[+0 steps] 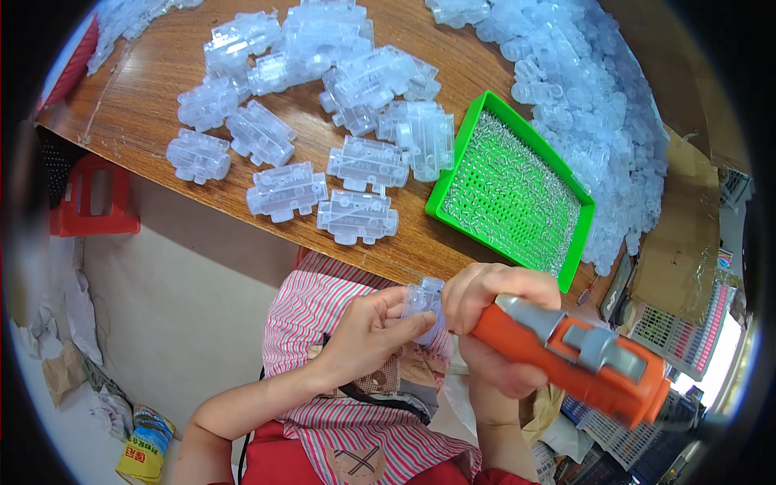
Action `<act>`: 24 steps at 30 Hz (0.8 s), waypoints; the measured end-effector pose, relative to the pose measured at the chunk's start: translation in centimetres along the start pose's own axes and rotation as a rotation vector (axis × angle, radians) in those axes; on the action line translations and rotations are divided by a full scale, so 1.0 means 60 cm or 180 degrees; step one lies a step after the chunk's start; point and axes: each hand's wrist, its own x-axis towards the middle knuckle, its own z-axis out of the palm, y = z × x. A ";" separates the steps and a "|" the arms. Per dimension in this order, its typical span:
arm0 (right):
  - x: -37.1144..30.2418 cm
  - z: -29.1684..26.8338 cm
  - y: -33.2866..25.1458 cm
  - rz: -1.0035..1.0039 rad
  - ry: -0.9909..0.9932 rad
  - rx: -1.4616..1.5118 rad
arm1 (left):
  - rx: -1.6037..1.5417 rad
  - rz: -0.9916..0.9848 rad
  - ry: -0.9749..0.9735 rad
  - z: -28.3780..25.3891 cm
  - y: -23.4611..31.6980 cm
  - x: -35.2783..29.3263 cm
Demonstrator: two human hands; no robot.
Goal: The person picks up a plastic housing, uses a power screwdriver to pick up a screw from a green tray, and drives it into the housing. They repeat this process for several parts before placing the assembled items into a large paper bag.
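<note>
My left hand point(373, 330) pinches a clear plastic casing point(422, 297) between thumb and fingers, just off the table's front edge. My right hand point(503, 311) is wrapped round an orange and grey power screwdriver point(578, 356), its body pointing to the lower right. The tool's front end meets the casing behind my right fingers; its tip is hidden. Just beyond my hands lies a green tray point(451, 190) with many small silver screws point(517, 194). Similar clear casings point(357, 217) lie on the table, left of the tray.
The brown wooden table point(145, 97) carries a large heap of small clear plastic parts point(598, 121) at the right. A red stool point(95, 198) stands on the floor at left. Cardboard point(683, 234) and a plastic basket point(687, 327) are on the right.
</note>
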 end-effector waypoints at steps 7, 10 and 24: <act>0.086 -0.064 -0.038 -0.0635 0.0214 0.0718 | 0.1767 0.0172 -0.0284 0.016 0.032 -0.008; 0.135 -0.095 -0.063 -0.0674 0.0409 0.0000 | 0.3610 0.1586 -0.0520 0.043 0.082 0.002; 0.013 -0.227 -0.057 0.0791 0.2553 -0.3676 | 0.4011 0.0458 -0.0616 0.120 0.129 0.101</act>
